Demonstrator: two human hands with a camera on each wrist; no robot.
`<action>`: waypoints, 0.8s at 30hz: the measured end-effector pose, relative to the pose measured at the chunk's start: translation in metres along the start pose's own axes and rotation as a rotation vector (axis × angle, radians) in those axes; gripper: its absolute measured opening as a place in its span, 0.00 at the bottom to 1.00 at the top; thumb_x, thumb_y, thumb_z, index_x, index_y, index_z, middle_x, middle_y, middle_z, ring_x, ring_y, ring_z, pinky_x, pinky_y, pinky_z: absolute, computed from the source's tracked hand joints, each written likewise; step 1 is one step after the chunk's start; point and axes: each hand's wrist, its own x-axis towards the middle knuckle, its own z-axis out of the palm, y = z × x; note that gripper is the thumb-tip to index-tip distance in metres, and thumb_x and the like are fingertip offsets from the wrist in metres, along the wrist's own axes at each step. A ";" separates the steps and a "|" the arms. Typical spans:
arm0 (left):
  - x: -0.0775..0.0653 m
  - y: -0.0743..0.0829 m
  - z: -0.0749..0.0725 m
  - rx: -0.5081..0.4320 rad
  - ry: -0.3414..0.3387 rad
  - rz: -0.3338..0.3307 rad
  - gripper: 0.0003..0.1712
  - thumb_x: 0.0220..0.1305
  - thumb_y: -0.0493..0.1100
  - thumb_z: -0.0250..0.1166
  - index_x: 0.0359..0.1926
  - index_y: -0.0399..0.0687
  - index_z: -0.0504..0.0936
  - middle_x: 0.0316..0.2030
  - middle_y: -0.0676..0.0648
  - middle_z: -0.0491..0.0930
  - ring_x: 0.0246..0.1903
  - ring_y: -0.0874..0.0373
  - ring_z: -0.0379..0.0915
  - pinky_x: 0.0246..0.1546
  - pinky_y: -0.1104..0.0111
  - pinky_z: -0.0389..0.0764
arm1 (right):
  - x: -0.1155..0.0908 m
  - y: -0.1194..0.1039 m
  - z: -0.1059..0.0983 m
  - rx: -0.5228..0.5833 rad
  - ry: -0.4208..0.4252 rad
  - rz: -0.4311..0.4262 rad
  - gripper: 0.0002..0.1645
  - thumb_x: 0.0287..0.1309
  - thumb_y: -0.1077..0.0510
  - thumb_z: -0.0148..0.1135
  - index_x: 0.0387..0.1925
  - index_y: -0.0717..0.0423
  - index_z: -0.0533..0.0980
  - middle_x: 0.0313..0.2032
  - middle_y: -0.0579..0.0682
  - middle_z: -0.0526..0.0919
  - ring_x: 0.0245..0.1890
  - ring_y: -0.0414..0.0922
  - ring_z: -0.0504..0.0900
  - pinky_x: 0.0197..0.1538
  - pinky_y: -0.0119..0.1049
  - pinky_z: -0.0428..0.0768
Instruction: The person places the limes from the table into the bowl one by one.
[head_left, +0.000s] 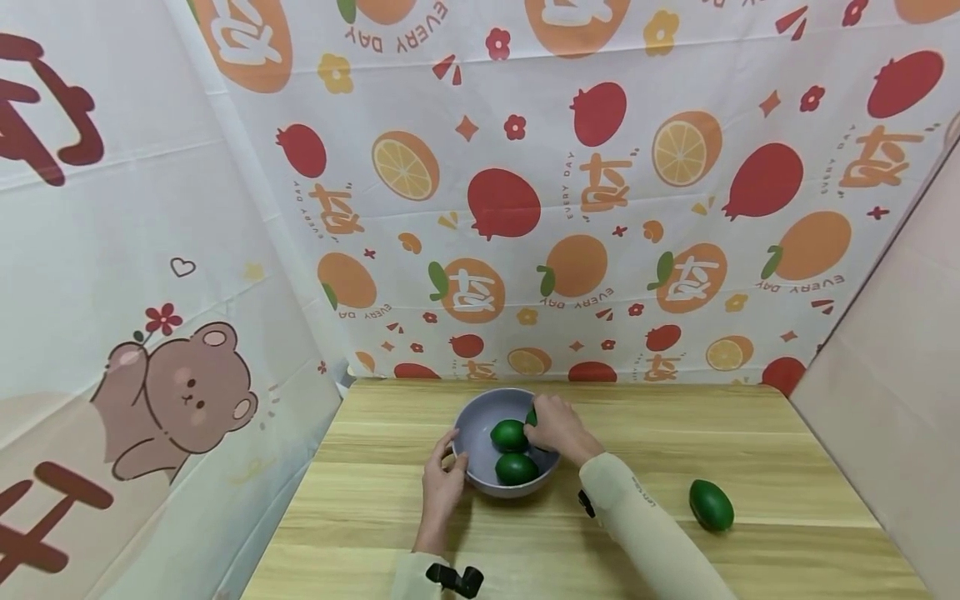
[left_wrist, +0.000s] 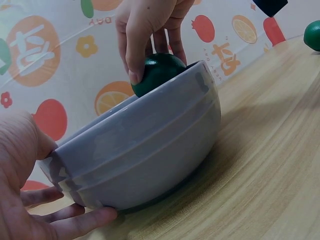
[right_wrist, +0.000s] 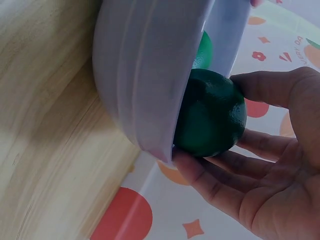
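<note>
A grey-purple bowl stands on the wooden table in the head view. My left hand holds its left side, thumb at the rim and fingers against the outer wall. At the bowl's right rim, my right hand grips a dark green lime between thumb and fingers. That lime sits partly below the rim in the left wrist view. Inside the bowl lie two more limes, one lime behind the other lime.
Another green lime lies on the table to the right of my right forearm. A fruit-printed cloth hangs behind the table's far edge, and a bear-printed cloth hangs at the left.
</note>
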 end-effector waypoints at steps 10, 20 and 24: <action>-0.002 0.000 0.001 -0.006 0.002 0.003 0.27 0.73 0.35 0.57 0.71 0.48 0.72 0.66 0.28 0.67 0.51 0.38 0.80 0.33 0.55 0.89 | -0.001 -0.002 0.008 -0.002 -0.030 0.001 0.15 0.61 0.57 0.68 0.43 0.65 0.79 0.27 0.52 0.74 0.25 0.46 0.73 0.26 0.33 0.70; 0.002 0.000 0.001 0.008 0.016 0.016 0.26 0.72 0.34 0.58 0.69 0.48 0.73 0.65 0.29 0.68 0.50 0.39 0.80 0.32 0.58 0.89 | 0.000 -0.011 0.010 -0.058 -0.056 0.062 0.09 0.62 0.58 0.67 0.34 0.62 0.79 0.22 0.51 0.71 0.21 0.45 0.73 0.25 0.32 0.73; 0.002 0.000 0.001 0.013 0.012 0.016 0.26 0.72 0.34 0.57 0.69 0.47 0.73 0.64 0.28 0.69 0.51 0.38 0.80 0.33 0.57 0.90 | 0.000 -0.012 0.012 -0.071 -0.059 0.070 0.09 0.61 0.59 0.67 0.37 0.63 0.80 0.24 0.52 0.74 0.22 0.45 0.74 0.27 0.33 0.75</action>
